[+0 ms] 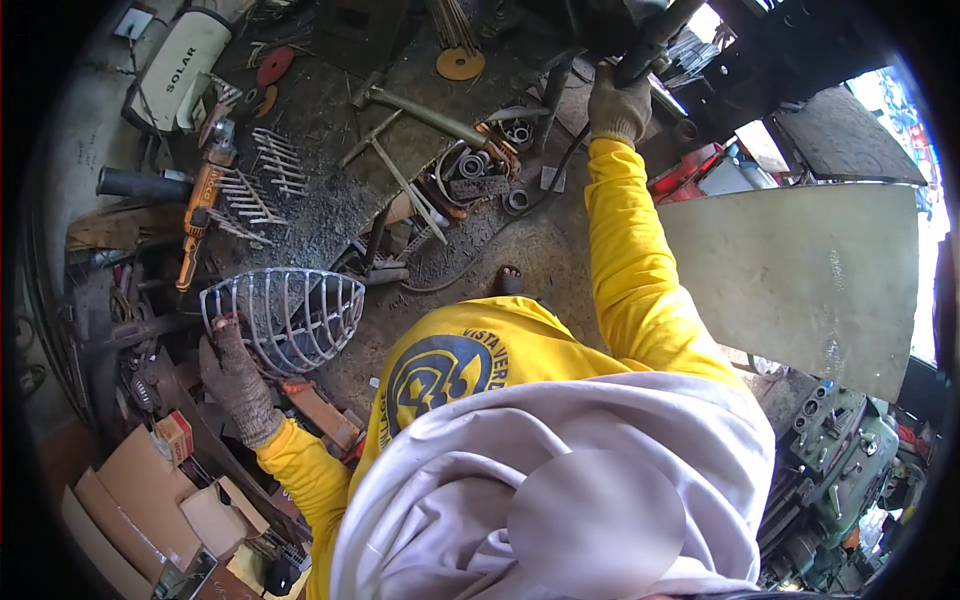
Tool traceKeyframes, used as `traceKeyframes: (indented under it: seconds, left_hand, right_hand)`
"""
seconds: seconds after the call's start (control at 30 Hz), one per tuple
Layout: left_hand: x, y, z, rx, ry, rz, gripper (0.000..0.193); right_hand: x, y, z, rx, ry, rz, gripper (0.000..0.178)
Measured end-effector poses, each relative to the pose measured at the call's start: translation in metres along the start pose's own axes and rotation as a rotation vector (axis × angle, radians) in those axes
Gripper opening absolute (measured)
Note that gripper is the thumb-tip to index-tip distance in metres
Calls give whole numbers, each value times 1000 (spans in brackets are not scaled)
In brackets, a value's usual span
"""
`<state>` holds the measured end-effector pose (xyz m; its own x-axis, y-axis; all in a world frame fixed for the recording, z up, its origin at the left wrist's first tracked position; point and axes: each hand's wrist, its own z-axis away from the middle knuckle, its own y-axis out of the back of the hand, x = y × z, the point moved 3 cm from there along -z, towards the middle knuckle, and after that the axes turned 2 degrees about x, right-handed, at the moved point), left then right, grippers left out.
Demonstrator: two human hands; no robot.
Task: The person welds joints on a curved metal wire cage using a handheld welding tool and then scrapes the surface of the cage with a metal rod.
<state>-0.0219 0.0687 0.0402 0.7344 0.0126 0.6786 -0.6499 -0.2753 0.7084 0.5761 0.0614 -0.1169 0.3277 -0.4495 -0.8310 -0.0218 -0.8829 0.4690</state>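
Observation:
My left hand [238, 385], in a grey-brown knit glove, is closed at the near left rim of a curved metal cage [285, 315] made of ribbed bars. The cage rests tilted beside the cluttered workbench. My right arm reaches far forward, and its gloved hand [618, 108] is wrapped round a dark, thick bar-like part [655, 45] at the top right. What that part belongs to is too dark to make out. An orange and black angle grinder [205, 195] lies just beyond the cage, next to several short ribbed rods [250, 195].
A steel T-shaped bar [430, 118] lies on the gritty, dark work surface [330, 190]. Rings and scrap metal [480, 170] sit near a cable on the floor. At right stand a large sheet panel [800, 270] and a green machine [850, 450]. Cardboard boxes [140, 495] fill the lower left.

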Motion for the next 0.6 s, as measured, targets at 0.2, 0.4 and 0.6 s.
traceKeyframes:
  seconds: [0.2, 0.4, 0.6]
  left_hand:
    - [9, -5, -1, -13, -13, -21, 44]
    - [22, -7, -15, -48, -97, -172, 46]
    - [11, -3, -20, -116, -138, -179, 54]
  right_hand:
    - [1, -6, -19, -118, 121, 154, 49]
    - [-52, 59, -52, 198, 147, -510, 32]
    - [-64, 98, -6, -525, 309, -629, 26]
